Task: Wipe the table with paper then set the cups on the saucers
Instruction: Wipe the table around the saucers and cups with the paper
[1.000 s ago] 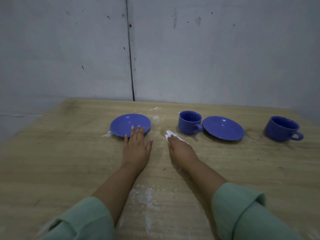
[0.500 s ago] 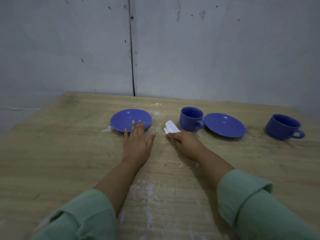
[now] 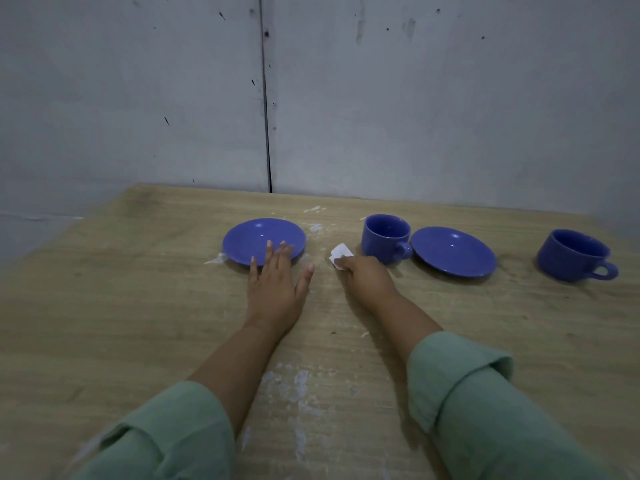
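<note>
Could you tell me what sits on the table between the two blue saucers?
In the head view, the right hand pressing the white paper and one blue cup lie between the left saucer and the right saucer.

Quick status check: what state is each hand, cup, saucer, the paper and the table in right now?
Left hand: flat, open.
Right hand: pressing paper.
Left saucer: empty.
Right saucer: empty.
Near cup: upright, on table.
Far cup: upright, on table.
Table: white smears remain.
</note>
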